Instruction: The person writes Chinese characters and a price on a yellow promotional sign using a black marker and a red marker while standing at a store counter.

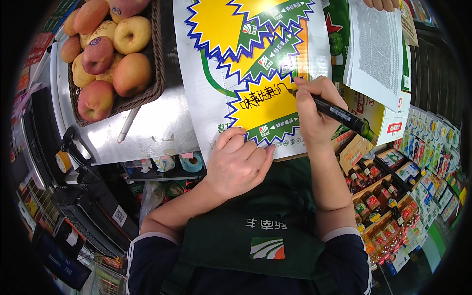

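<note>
My right hand [319, 114] grips a black marker pen [335, 112], whose tip touches a yellow starburst price card [269, 105]. Handwritten black characters run across the card's upper part, ending at the tip. A green band with printed writing crosses the card's lower edge. My left hand [238, 162] rests there with curled fingers, thumb side against the border. Above lie more starburst cards [221, 29], overlapping one another. All of these cards lie on a flattened white printed sheet [195, 84].
A brown woven basket [160, 73] of apples stands left on the metal counter [158, 129], beside a pale pen [128, 125]. Printed paper sheets [376, 55] lie on cartons to the right, where another person's hand [381, 4] touches them. Bottles fill a shelf [383, 214] at lower right.
</note>
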Demonstrator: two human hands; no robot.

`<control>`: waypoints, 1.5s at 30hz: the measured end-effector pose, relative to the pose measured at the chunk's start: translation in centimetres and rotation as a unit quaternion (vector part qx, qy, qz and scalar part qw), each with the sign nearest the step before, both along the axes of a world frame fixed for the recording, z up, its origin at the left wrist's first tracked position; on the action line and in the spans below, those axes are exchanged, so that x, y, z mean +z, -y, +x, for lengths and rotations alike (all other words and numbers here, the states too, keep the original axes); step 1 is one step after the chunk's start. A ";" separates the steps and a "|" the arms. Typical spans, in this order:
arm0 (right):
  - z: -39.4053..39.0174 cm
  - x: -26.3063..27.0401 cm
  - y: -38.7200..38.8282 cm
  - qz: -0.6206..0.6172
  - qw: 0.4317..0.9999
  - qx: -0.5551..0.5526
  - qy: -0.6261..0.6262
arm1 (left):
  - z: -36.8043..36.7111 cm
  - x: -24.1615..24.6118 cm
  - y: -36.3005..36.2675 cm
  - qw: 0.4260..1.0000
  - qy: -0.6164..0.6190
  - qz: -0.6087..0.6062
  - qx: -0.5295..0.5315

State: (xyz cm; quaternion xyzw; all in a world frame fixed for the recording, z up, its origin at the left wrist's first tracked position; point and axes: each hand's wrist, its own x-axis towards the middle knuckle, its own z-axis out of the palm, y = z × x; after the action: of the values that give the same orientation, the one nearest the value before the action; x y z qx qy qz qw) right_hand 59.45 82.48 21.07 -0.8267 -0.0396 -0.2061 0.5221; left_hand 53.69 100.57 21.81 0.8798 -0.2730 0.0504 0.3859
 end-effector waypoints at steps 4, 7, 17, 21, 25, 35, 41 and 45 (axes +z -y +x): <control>0.1 0.8 -0.6 -0.004 1.000 0.005 -0.014 | 0.0 -0.2 0.0 1.000 0.002 -0.003 0.000; 0.2 0.7 -0.7 0.010 1.000 -0.011 -0.021 | 0.0 -0.2 0.0 1.000 0.002 -0.004 0.000; 0.2 0.3 -0.3 -0.010 1.000 0.028 -0.002 | -0.1 0.1 -0.1 1.000 -0.011 0.017 -0.006; 0.3 0.4 -0.5 -0.001 1.000 0.019 0.005 | -0.1 0.0 -0.1 1.000 -0.007 0.016 -0.004; -0.1 0.1 -0.2 0.011 1.000 -0.008 -0.021 | -0.2 0.0 -0.1 1.000 -0.005 0.014 -0.003; -1.2 3.5 0.9 0.244 0.955 0.001 -0.170 | -0.2 -0.1 0.2 1.000 0.018 -0.017 0.019; -3.9 1.7 1.9 0.137 0.980 -0.004 -0.147 | -0.3 -0.3 0.4 0.998 0.047 -0.009 0.028; -3.6 1.8 1.3 0.080 0.991 -0.002 -0.110 | -0.4 -0.2 0.4 0.998 0.052 0.020 0.031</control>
State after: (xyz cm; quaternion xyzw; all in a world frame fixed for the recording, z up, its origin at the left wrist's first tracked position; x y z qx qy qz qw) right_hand 55.83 81.15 22.89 -0.7996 0.0363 -0.1179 0.5877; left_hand 53.31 100.12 21.62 0.8913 -0.2667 0.1027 0.3520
